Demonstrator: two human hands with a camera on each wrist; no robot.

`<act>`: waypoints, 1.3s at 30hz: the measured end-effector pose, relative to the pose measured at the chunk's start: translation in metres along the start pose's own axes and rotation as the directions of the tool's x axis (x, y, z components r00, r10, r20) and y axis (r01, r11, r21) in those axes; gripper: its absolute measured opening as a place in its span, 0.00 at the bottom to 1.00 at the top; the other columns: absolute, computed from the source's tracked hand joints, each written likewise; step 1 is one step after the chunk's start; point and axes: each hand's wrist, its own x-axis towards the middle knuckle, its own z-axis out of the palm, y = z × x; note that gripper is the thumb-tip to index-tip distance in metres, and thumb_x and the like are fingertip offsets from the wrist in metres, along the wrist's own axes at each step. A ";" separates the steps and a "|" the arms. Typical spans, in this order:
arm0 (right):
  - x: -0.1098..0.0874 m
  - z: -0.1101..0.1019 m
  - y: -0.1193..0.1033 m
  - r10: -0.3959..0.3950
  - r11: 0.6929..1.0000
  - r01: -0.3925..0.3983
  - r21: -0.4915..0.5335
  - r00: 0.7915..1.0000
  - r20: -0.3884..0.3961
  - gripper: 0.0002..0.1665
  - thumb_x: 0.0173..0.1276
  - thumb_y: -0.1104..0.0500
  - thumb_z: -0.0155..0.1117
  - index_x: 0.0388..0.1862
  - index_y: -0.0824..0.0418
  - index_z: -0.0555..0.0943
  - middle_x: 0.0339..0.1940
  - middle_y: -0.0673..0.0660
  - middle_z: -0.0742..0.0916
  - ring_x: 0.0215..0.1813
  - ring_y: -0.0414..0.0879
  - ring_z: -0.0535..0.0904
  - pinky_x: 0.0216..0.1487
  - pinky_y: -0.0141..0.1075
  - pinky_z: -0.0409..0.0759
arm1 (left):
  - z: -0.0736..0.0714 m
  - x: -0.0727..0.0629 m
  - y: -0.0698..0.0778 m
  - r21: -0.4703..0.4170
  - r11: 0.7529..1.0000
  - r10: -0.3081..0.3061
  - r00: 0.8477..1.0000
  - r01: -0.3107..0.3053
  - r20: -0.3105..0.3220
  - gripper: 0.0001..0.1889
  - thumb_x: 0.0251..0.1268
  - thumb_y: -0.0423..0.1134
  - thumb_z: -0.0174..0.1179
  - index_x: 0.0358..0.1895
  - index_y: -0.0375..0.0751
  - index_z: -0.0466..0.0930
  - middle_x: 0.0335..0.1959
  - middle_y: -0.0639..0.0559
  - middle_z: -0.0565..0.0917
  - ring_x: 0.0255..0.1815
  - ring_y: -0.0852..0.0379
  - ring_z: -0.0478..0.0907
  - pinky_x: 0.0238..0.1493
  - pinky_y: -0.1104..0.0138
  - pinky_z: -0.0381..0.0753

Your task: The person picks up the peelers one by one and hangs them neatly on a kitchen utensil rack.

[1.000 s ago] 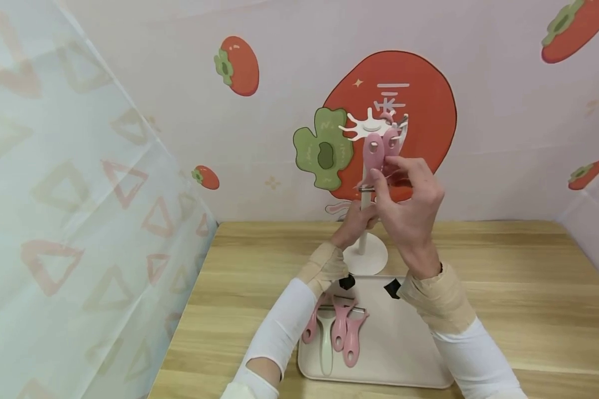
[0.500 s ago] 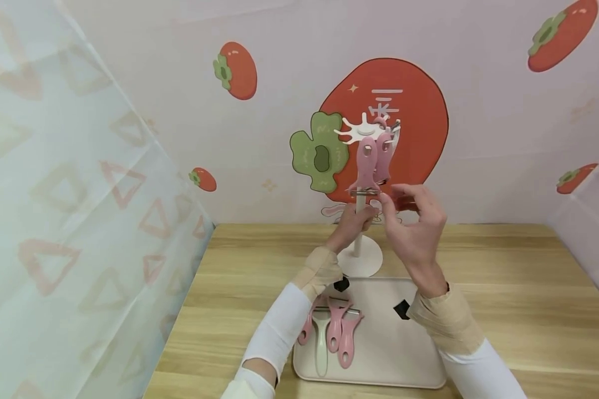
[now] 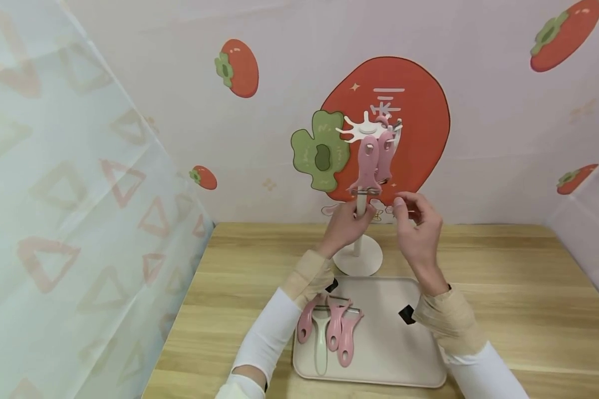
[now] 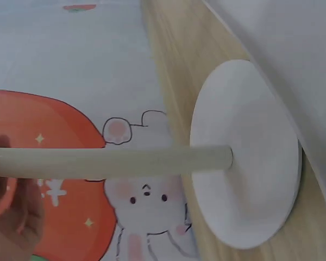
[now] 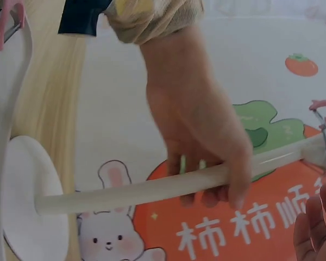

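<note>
My left hand (image 3: 346,226) grips the pole (image 5: 141,190) of a white rotating stand, its thumb and fingers round it. At the top of the stand a ring of white hooks (image 3: 366,130) spreads out. A pink peeler (image 3: 367,162) hangs from one hook, blade down, with another pink peeler (image 3: 385,158) right beside it. More pink parts behind them are partly hidden. My right hand (image 3: 421,233) is held to the right of the pole, below the peelers, its fingers loosely bent and holding nothing. The round base (image 4: 250,157) stands on the table.
A beige tray (image 3: 384,360) lies in front of the stand on the wooden table (image 3: 509,288). On its left side are a pale green peeler (image 3: 321,343) and several pink ones, such as a peeler (image 3: 346,341). Printed cloth walls (image 3: 279,138) enclose the back and sides.
My right hand has let go of the hanging pink peeler and drawn down and to the right. The left hand keeps its hold on the pole, turned slightly.
</note>
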 end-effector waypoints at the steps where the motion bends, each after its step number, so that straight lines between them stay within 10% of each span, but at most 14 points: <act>1: 0.000 0.001 0.003 0.020 1.000 -0.020 0.021 1.000 0.000 0.09 0.76 0.69 0.64 0.49 0.72 0.87 0.36 0.57 0.89 0.38 0.36 0.85 0.42 0.24 0.79 | -0.003 -0.003 0.001 0.050 0.999 0.007 1.000 -0.008 0.007 0.10 0.78 0.48 0.60 0.39 0.47 0.80 0.30 0.58 0.81 0.32 0.61 0.79 0.34 0.68 0.76; 6: -0.003 0.000 0.015 0.060 0.996 -0.063 0.063 0.997 0.041 0.10 0.74 0.71 0.63 0.50 0.74 0.86 0.40 0.46 0.88 0.42 0.38 0.85 0.45 0.26 0.80 | -0.016 -0.028 0.005 0.275 0.960 0.047 0.999 -0.050 0.018 0.21 0.77 0.50 0.61 0.62 0.40 0.76 0.54 0.48 0.84 0.55 0.50 0.81 0.56 0.58 0.80; 18: -0.004 0.012 0.038 0.115 0.991 -0.130 0.029 0.947 0.301 0.20 0.71 0.70 0.65 0.61 0.69 0.81 0.53 0.69 0.87 0.53 0.46 0.84 0.55 0.31 0.81 | -0.030 -0.071 0.005 0.500 0.855 0.131 0.990 -0.139 0.050 0.17 0.71 0.47 0.66 0.54 0.41 0.81 0.50 0.49 0.85 0.55 0.47 0.80 0.63 0.55 0.75; 29: 0.011 0.051 0.049 0.141 0.981 -0.180 0.069 0.915 0.378 0.14 0.74 0.67 0.66 0.56 0.69 0.85 0.43 0.59 0.88 0.42 0.47 0.86 0.45 0.29 0.82 | -0.047 -0.107 -0.003 0.484 0.869 0.050 0.992 -0.100 0.116 0.15 0.70 0.46 0.67 0.52 0.41 0.82 0.50 0.49 0.85 0.55 0.48 0.80 0.61 0.56 0.78; 39: 0.008 0.076 0.077 0.182 0.835 -0.413 0.363 0.831 0.525 0.27 0.85 0.60 0.55 0.20 0.60 0.68 0.11 0.45 0.66 0.15 0.39 0.57 0.19 0.35 0.53 | -0.061 -0.146 -0.024 0.416 0.908 -0.131 0.976 0.049 0.172 0.19 0.74 0.47 0.66 0.58 0.38 0.80 0.54 0.48 0.84 0.56 0.49 0.82 0.58 0.56 0.83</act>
